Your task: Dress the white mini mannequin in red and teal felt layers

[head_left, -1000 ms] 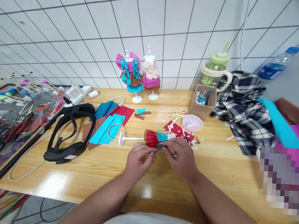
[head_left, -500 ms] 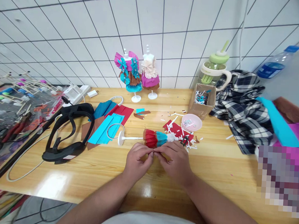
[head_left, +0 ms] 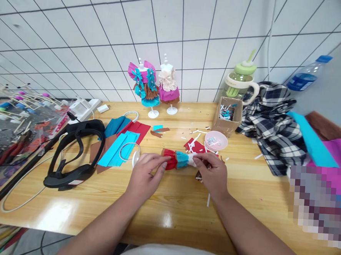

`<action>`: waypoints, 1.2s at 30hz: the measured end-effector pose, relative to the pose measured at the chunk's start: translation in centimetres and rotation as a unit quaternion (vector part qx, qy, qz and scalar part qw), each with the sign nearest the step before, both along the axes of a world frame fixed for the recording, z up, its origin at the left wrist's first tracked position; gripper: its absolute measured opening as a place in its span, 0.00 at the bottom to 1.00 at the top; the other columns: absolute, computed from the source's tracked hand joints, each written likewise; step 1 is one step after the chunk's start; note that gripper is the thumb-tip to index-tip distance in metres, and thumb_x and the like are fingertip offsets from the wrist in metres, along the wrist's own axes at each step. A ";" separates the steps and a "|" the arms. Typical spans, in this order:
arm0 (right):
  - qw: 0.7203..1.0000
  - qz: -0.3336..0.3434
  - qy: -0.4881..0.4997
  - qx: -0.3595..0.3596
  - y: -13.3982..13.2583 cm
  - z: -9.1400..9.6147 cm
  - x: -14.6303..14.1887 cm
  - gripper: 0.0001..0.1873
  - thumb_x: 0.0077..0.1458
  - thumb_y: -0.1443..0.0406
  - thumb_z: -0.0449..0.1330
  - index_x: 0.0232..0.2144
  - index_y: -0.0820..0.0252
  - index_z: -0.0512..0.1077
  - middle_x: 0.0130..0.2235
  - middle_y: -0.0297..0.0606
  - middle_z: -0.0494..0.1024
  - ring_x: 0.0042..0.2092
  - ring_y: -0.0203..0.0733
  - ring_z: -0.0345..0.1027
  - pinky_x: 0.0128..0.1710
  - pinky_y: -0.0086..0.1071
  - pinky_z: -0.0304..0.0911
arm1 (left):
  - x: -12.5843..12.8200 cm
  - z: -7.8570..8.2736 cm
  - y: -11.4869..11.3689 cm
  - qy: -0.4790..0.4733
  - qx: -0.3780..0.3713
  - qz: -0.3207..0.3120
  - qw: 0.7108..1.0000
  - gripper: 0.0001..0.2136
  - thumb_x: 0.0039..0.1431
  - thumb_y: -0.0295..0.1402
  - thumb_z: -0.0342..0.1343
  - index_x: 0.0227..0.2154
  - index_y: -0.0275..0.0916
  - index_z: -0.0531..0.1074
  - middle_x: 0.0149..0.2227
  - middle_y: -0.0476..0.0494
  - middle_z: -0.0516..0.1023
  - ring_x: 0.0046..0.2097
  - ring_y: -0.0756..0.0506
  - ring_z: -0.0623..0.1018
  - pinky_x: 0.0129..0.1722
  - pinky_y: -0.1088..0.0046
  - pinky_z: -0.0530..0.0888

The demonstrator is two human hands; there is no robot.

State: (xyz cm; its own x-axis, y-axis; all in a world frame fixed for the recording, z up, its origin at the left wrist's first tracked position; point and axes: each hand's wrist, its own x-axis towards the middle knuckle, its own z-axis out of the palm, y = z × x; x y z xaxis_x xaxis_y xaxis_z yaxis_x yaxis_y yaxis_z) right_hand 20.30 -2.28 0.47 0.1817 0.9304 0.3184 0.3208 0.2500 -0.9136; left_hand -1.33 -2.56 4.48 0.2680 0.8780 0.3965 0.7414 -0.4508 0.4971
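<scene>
A miniature dress form point(head_left: 182, 159) lies on its side, with a pleated red skirt, a blue band and a white upper part. Around its stem and skirt hem is my left hand point(head_left: 147, 174), thumb and index finger closed near the red pleats. My right hand point(head_left: 214, 174) pinches the white upper end and hides the neck. The round white base point(head_left: 135, 157) shows just past my left fingers. A small dark item point(head_left: 198, 175) pokes out below my right hand, mostly hidden. A white paper strip point(head_left: 208, 200) is below that hand.
Two dressed forms point(head_left: 146, 81) stand by the tiled wall. Left are folded crepe paper point(head_left: 120, 149), a black headband frame point(head_left: 70, 156) and a tool tray. Right are a pink dish point(head_left: 216, 140), a cardboard box point(head_left: 228, 117), a jug point(head_left: 239, 83) and checked cloth point(head_left: 271, 114).
My hands were together in front of the dress form, fingertips meeting. They have moved apart, left to its stem and hem, right to its upper end. A white strip now shows below the right hand.
</scene>
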 end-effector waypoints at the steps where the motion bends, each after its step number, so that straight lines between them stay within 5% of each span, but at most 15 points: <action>1: 1.000 -0.004 -0.003 -0.006 0.2 -0.1 0.2 0.04 0.54 0.62 0.63 0.31 0.54 0.78 0.31 0.32 0.77 0.27 0.35 0.65 0.27 0.30 0.63 | -0.2 0.3 0.6 0.018 0.011 0.004 1.000 0.10 0.62 0.32 0.53 0.43 0.44 0.76 0.38 0.45 0.78 0.42 0.45 0.75 0.44 0.65 0.70; 7: 0.998 0.027 -0.063 -0.015 1.4 -1.3 0.5 0.15 0.60 0.57 0.56 0.47 0.51 0.75 0.44 0.37 0.80 0.45 0.45 0.73 0.46 0.39 0.66 | 0.5 -0.9 3.8 0.102 -0.048 -0.008 0.994 0.16 0.56 0.44 0.58 0.44 0.41 0.73 0.47 0.41 0.76 0.50 0.39 0.74 0.50 0.59 0.69; 12: 0.994 0.086 -0.074 0.008 1.8 -1.9 0.4 0.22 0.61 0.57 0.55 0.58 0.50 0.66 0.53 0.39 0.76 0.53 0.47 0.69 0.53 0.44 0.63 | 1.5 -2.2 3.8 0.110 -0.099 0.013 0.989 0.19 0.53 0.45 0.59 0.45 0.43 0.68 0.44 0.45 0.78 0.48 0.39 0.76 0.60 0.45 0.55; 19: 0.980 0.138 -0.113 0.093 1.3 -1.2 0.2 0.09 0.58 0.63 0.58 0.41 0.52 0.74 0.48 0.39 0.77 0.51 0.45 0.68 0.53 0.42 0.61 | 1.6 -1.9 1.7 0.088 -0.086 -0.033 0.992 0.16 0.54 0.46 0.58 0.41 0.43 0.67 0.41 0.47 0.78 0.45 0.42 0.76 0.62 0.47 0.50; 30: 0.954 0.198 -0.206 0.088 0.7 -0.7 0.2 0.08 0.51 0.67 0.59 0.36 0.54 0.72 0.52 0.39 0.73 0.52 0.47 0.66 0.55 0.46 0.56 | 1.8 -2.0 1.0 0.084 -0.075 -0.065 0.992 0.10 0.56 0.39 0.53 0.38 0.42 0.65 0.37 0.47 0.76 0.41 0.43 0.76 0.61 0.50 0.54; 36: 0.952 0.202 -0.216 0.079 0.7 -0.7 0.2 0.10 0.50 0.66 0.60 0.38 0.53 0.73 0.53 0.38 0.74 0.52 0.47 0.66 0.53 0.45 0.59 | 1.6 -2.0 1.0 0.091 -0.072 -0.081 0.990 0.12 0.49 0.32 0.52 0.39 0.42 0.65 0.38 0.48 0.77 0.41 0.43 0.75 0.62 0.50 0.52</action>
